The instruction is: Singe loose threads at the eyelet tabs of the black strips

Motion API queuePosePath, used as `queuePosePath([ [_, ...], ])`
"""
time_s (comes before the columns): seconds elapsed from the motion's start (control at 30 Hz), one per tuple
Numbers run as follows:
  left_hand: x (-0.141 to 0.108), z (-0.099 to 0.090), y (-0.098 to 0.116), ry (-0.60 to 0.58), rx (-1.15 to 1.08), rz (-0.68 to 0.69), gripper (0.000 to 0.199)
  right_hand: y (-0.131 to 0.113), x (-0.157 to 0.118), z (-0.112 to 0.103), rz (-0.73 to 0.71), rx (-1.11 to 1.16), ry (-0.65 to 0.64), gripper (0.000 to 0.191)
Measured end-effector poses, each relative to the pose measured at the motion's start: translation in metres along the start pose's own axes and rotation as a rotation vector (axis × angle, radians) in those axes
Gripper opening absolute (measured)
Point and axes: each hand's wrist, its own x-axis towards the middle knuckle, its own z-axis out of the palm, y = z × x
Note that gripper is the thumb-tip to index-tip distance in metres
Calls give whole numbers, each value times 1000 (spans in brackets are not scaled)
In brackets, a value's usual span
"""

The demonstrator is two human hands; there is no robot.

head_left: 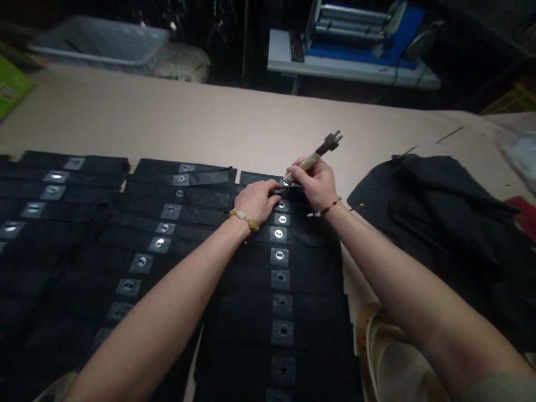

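My right hand (319,181) is closed round the pale wrapped handle of a two-pronged metal tool (328,144). Its prongs point up and away, while the handle's lower end is close to a metal snap on the far strip of the middle stack. My left hand (256,202) bends over the same stack, its thumb and fingertips closing on the edge of a black fabric piece (251,178). Overlapping black pieces (314,262) run down towards me, each with a small translucent patch and a round metal snap (279,255) in the middle.
Two more rows of black pieces (92,240) lie at left. Loose black fabric (435,223) is heaped at right. Beyond the table (188,114) stand a grey plastic bin (100,42) and a blue machine with rollers (352,56). A round container (371,357) is at the near right.
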Motion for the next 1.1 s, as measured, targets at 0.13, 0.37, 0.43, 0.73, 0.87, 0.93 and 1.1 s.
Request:
queuePosePath([
  [0.13,14,5,-5,-17,83,125,17,14,6,-10,85,113,-35,28],
  [0.37,21,13,-16,26,-31,94,21,20,-6,-21,111,94,-50,30],
  [0.43,20,13,-15,24,-15,95,19,19,-7,-20,102,59,-48,30],
  [0.73,18,13,-14,60,-24,87,19,21,-9,-18,48,-79,-100,27],
  [0.87,21,15,-13,70,-42,49,17,24,-8,-18,72,1,-33,31],
  [0.93,22,16,-11,65,-41,24,16,25,-9,-18,82,2,-17,32],
  [1.1,25,12,-6,22,-45,-53,16,21,-9,-17,93,-96,-57,28],
])
